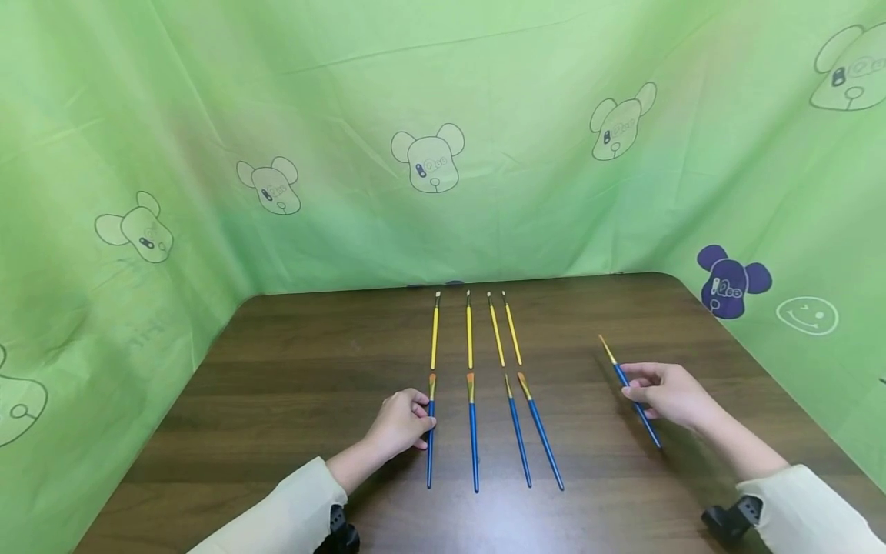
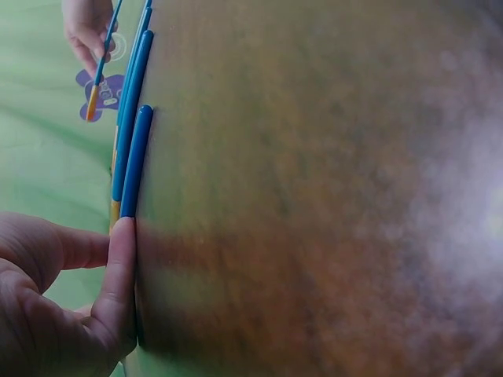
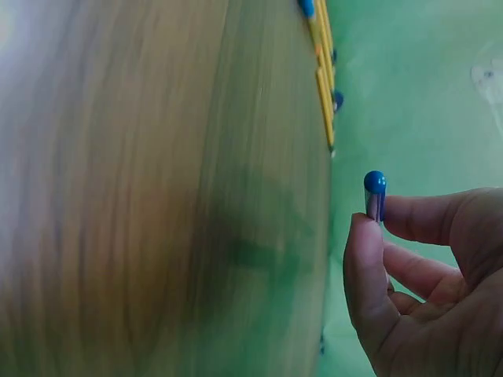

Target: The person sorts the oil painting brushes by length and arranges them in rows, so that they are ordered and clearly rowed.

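My left hand (image 1: 398,422) pinches the leftmost blue-handled paintbrush (image 1: 429,464), which lies on the table with its bristles pointing away from me. In the left wrist view the thumb (image 2: 119,263) lies along that brush. Off to the right, my right hand (image 1: 667,396) grips another blue paintbrush (image 1: 649,428) between thumb and fingers, raised off the tabletop and tilted, bristle tip toward the far left. The right wrist view shows the rounded blue handle end (image 3: 375,182) poking out of the pinch. Three more blue paintbrushes (image 1: 474,446) lie in a row beside the left hand's brush.
Behind the blue row, several thin yellow-handled paintbrushes (image 1: 469,335) lie bristles away. The brown wooden table (image 1: 291,400) meets a green cloth (image 1: 332,231) with printed bear heads at the back and sides.
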Demonstrator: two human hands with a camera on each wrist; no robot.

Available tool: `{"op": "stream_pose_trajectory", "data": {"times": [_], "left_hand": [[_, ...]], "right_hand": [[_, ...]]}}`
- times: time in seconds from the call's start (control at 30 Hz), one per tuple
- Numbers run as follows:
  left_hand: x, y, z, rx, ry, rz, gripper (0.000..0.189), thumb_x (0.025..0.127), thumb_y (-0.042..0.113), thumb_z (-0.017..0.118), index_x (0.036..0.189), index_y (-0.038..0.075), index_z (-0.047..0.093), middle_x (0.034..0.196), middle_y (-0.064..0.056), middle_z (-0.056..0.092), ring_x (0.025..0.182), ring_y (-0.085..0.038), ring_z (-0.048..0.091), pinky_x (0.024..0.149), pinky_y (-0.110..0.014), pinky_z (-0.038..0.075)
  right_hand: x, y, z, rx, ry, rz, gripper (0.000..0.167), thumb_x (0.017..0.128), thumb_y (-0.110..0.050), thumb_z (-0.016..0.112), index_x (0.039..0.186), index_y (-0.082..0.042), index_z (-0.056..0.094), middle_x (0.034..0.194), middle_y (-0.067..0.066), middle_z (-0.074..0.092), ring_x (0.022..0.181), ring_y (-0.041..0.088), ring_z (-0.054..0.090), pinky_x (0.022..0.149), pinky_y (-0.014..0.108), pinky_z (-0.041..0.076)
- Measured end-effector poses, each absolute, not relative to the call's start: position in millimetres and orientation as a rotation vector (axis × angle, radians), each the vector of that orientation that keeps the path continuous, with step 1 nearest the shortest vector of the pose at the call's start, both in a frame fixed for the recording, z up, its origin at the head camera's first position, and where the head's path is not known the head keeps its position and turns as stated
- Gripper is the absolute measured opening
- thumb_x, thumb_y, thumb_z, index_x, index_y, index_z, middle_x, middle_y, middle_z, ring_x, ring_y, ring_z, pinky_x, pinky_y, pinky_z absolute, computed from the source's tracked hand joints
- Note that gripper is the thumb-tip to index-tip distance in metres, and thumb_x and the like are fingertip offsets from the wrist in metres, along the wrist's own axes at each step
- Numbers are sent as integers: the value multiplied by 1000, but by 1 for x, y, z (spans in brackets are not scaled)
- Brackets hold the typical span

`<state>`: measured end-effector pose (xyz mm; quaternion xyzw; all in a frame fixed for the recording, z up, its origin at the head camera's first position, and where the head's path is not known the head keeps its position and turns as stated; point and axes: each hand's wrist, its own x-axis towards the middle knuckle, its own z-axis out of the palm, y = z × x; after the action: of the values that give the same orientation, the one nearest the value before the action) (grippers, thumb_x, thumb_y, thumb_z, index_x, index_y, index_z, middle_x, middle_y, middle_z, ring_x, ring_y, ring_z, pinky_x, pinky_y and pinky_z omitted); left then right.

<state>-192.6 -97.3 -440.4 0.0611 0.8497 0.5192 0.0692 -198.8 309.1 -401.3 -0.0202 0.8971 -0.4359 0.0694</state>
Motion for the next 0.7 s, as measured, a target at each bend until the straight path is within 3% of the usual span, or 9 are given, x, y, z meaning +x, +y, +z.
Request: {"op": "stream_pose_trajectory", "data": {"times": [0.7], "left_hand": [[-192, -97, -440, 201, 2563, 1559, 27, 82, -8, 69, 106, -12, 58, 77, -8, 60, 45, -16, 60, 43, -29, 55]], "right_hand": [[-182, 253, -409, -91, 2618, -1351, 45, 87, -1, 68, 126, 15, 52, 87, 9, 59, 72, 20, 60, 56, 35, 57]]}}
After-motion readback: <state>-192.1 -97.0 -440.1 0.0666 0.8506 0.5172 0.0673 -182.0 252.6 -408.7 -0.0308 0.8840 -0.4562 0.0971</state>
